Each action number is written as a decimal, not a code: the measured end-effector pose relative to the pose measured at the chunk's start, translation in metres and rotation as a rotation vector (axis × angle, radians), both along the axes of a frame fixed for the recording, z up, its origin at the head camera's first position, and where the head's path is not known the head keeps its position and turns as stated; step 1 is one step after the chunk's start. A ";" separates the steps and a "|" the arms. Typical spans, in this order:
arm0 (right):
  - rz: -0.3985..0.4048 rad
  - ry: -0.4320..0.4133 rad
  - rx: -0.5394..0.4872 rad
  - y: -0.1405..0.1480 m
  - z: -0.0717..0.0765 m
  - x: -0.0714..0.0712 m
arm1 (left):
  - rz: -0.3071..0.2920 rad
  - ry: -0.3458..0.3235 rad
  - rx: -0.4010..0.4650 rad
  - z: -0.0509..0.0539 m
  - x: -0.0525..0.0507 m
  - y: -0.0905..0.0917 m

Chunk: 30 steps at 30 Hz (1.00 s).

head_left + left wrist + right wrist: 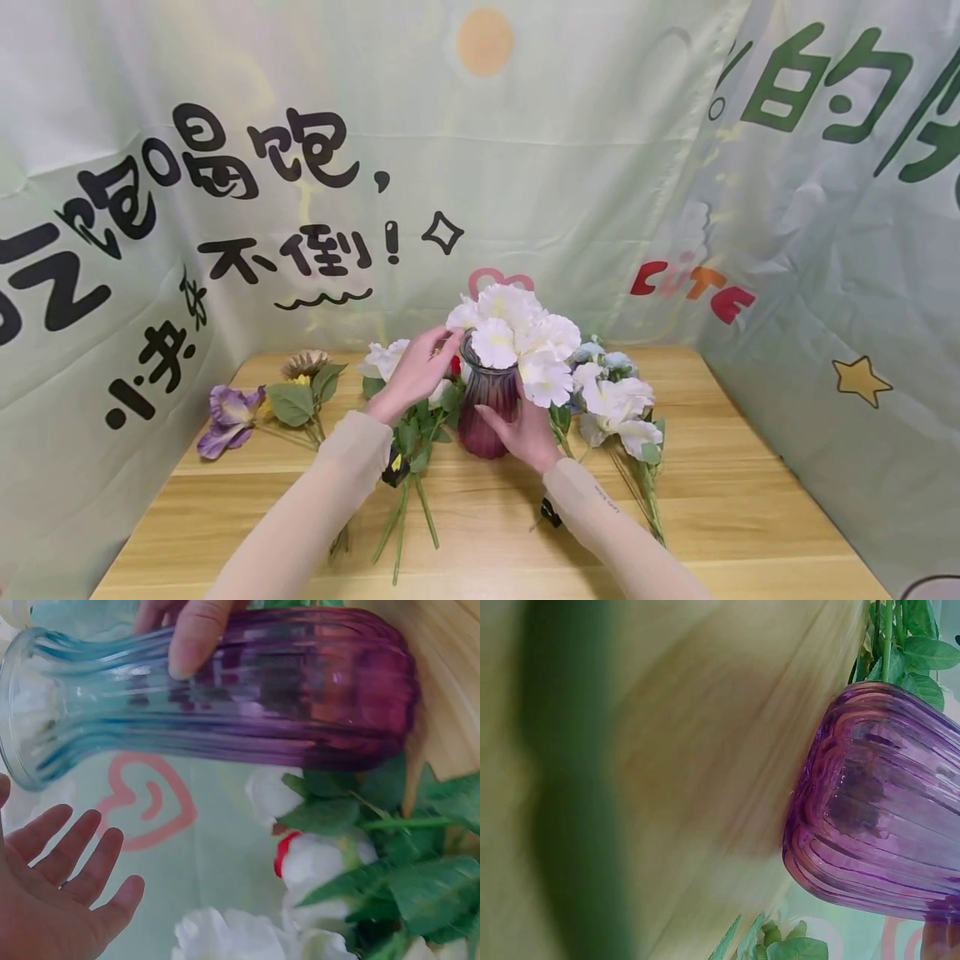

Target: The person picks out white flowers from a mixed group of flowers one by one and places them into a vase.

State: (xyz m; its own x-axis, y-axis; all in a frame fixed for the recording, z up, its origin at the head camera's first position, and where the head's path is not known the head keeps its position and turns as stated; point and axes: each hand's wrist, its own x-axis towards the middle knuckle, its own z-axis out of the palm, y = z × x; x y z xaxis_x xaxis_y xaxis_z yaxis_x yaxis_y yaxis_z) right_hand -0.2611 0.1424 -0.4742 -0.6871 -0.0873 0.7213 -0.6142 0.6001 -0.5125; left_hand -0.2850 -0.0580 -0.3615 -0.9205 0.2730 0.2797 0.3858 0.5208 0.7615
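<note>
A ribbed glass vase (489,410), purple at the base and bluish near the rim, stands upright mid-table. My right hand (531,429) holds its body from the right; the thumb lies across the glass in the left wrist view. White flowers (517,333) with ruffled petals cover the mouth and lean out to the right. Whether their stems run down inside, I cannot tell. By the rim, my left hand (420,367) is at the left edge of the petals. Its fingers (82,851) are spread and loosely bent in the left wrist view, with no object visible between them.
Left of the vase lie white flowers with green leaves (408,442). Farther left are a purple flower (228,421) and a brown bloom (306,363). White flowers (618,408) with long stems lie at right. Printed cloth (420,192) hangs behind the wooden table (720,467).
</note>
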 end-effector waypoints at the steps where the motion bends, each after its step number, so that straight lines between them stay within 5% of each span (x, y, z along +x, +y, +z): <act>1: -0.002 0.002 0.000 0.000 0.000 0.000 | 0.007 -0.002 0.007 -0.002 0.000 -0.003; 11: -0.021 0.003 0.010 0.002 -0.003 -0.001 | 0.047 -0.038 0.006 -0.020 0.003 -0.034; 30: 0.013 0.000 -0.002 0.000 -0.002 -0.001 | 0.159 -0.040 -0.177 -0.027 0.020 -0.094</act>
State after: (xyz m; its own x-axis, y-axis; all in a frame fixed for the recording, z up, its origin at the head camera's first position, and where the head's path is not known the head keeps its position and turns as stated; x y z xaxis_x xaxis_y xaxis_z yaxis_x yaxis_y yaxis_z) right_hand -0.2619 0.1428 -0.4766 -0.6860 -0.0945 0.7215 -0.6219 0.5909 -0.5139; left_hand -0.2653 -0.1522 -0.3882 -0.9653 0.1647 0.2025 0.2591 0.6992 0.6663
